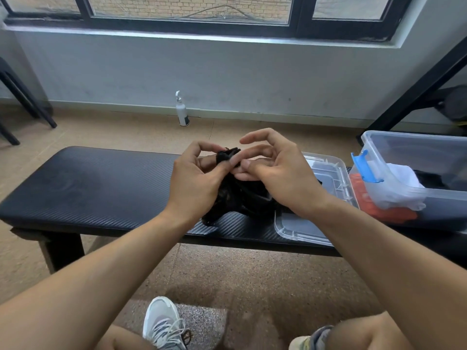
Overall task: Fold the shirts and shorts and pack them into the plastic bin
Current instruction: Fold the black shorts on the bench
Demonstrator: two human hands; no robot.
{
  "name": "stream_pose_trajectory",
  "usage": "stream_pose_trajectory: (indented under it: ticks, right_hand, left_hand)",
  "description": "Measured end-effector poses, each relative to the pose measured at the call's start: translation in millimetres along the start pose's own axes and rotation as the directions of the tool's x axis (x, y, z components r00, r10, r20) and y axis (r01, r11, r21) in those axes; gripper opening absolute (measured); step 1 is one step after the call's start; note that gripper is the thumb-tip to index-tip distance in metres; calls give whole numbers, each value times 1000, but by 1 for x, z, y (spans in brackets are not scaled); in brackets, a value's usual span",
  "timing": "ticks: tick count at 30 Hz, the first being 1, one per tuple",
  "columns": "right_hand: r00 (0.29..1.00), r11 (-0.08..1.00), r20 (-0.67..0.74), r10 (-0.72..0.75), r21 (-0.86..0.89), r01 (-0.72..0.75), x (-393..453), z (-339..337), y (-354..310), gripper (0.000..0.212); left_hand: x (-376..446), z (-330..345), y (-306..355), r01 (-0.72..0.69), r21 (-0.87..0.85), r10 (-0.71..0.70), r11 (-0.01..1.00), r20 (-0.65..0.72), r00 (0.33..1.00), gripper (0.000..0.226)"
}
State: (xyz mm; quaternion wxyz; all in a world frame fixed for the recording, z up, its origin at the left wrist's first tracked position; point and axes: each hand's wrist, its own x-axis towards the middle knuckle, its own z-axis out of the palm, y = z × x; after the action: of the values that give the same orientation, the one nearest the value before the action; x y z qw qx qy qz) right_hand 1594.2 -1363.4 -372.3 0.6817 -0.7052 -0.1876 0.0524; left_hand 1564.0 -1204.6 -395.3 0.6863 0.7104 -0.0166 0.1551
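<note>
A crumpled black garment [242, 195] hangs above the black padded bench [101, 183], its lower end draped onto the bench. My left hand [194, 180] pinches its upper edge between thumb and fingers. My right hand [275, 170] pinches the same edge just to the right, index finger raised. The clear plastic bin [414, 152] with a blue latch [364, 168] stands at the bench's right end. A white garment [399, 188], an orange one [384, 210] and something dark lie in or against the bin.
The bin's clear lid [328, 178] lies flat on the bench under my right wrist. A white spray bottle [182, 109] stands on the floor by the wall. Dark chair legs [22, 97] are far left, a black frame [417, 87] far right. My shoes [164, 324] are below.
</note>
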Motion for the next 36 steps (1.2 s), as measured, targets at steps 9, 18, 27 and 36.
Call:
stream_pose_trajectory:
  ticks: [9, 18, 27, 36]
  right_hand:
    - [965, 734, 263, -1, -655, 179, 5, -22, 21, 30]
    - [879, 659, 435, 194, -722, 211, -9, 4, 20, 23]
    - [965, 460, 207, 158, -880, 114, 5, -10, 54, 29]
    - [948, 394, 148, 284, -919, 25, 8, -1, 69, 41]
  left_hand:
    - [12, -16, 12, 48, -95, -22, 994, 263, 965, 13]
    - [49, -47, -14, -40, 25, 47, 999, -424, 905, 11]
    - [62, -90, -55, 258, 242, -145, 935, -406, 903, 13]
    - [63, -89, -51, 228, 257, -99, 939, -434, 896, 19]
